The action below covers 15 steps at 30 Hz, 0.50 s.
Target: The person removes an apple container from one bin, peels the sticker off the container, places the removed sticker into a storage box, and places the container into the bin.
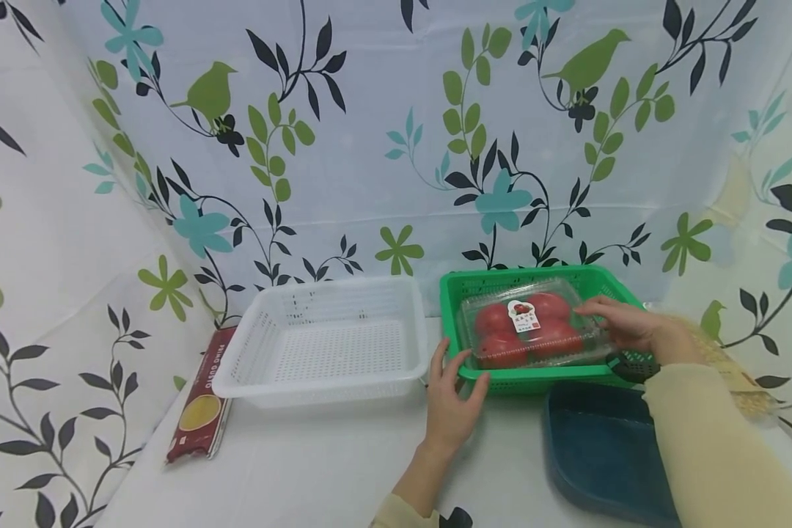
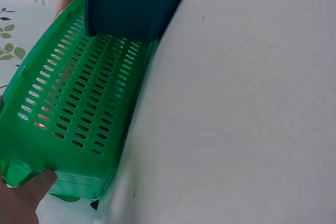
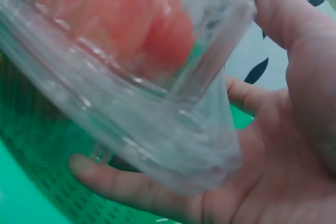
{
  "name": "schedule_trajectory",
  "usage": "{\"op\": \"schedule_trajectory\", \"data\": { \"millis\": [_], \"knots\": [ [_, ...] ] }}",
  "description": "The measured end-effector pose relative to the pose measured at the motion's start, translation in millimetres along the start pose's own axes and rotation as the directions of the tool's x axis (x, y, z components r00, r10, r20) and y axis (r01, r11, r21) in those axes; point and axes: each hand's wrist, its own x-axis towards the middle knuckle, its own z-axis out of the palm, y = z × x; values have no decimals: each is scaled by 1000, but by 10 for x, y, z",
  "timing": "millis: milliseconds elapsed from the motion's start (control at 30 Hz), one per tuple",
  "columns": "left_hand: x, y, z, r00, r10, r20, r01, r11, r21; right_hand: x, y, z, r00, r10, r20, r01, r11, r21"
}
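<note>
A clear plastic box of tomatoes with a white label lies tilted in the green basket. My right hand grips the box's right end; in the right wrist view that hand has its thumb over the clear box and fingers beneath it. At the basket's left front corner my left hand touches the rim with spread fingers. In the left wrist view, fingertips of the left hand rest against the end of the green basket.
A white basket stands left of the green one, with a red packet beside it at far left. The dark blue bin is in front of the green basket, partly behind my right sleeve. A yellowish bag lies at the right.
</note>
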Motion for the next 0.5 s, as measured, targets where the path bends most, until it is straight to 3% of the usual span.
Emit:
{"op": "schedule_trajectory", "data": {
  "millis": [167,500],
  "knots": [
    [9,-15,-3,1000,25,-2,-25,1000,3,-1,-21,-11,998,-10,-54,10,1000,13],
    [15,-26,0,999,36,-1,-36,999,-6,-117,-112,-57,997,-29,-66,30,999,22]
  ]
}}
